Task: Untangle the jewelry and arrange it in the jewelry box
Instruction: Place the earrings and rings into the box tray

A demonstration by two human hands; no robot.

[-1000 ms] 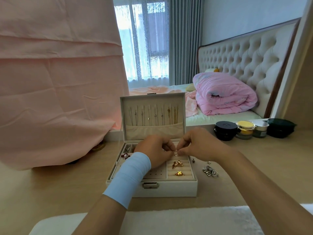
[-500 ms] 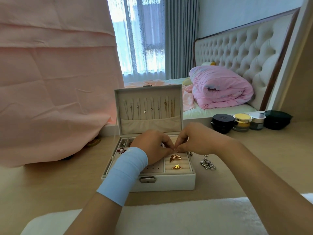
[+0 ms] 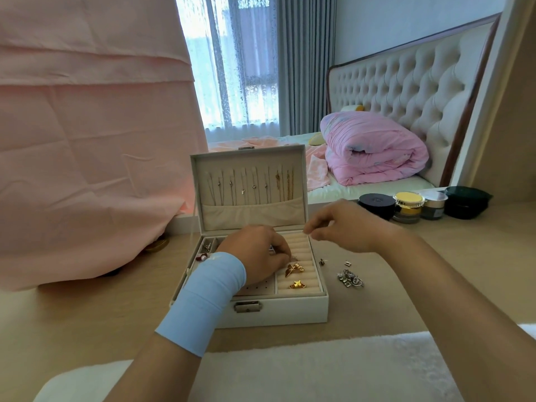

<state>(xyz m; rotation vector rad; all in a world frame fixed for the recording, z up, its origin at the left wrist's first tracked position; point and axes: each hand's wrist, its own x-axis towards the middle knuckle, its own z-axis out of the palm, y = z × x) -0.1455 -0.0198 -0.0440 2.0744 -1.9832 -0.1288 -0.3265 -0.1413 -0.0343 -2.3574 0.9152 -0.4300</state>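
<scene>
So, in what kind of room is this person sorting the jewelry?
Most likely a bedroom: a tufted headboard, a rolled pink quilt, and cosmetic jars near the jewelry box.

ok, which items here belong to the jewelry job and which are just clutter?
Job: jewelry box, gold pieces in its ring rolls, necklaces in the lid, loose silver pieces beside it.
Lying about: cosmetic jars, pink cloth, pink quilt.

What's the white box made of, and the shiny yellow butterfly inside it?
The jewelry box looks like white faux leather over a stiff shell: smooth matte skin, a metal clasp in front. Its lining seems soft beige velvet, ridged into rolls. The butterfly piece looks like polished gold-toned metal because it glints; real gold or plating, I cannot tell.
</scene>
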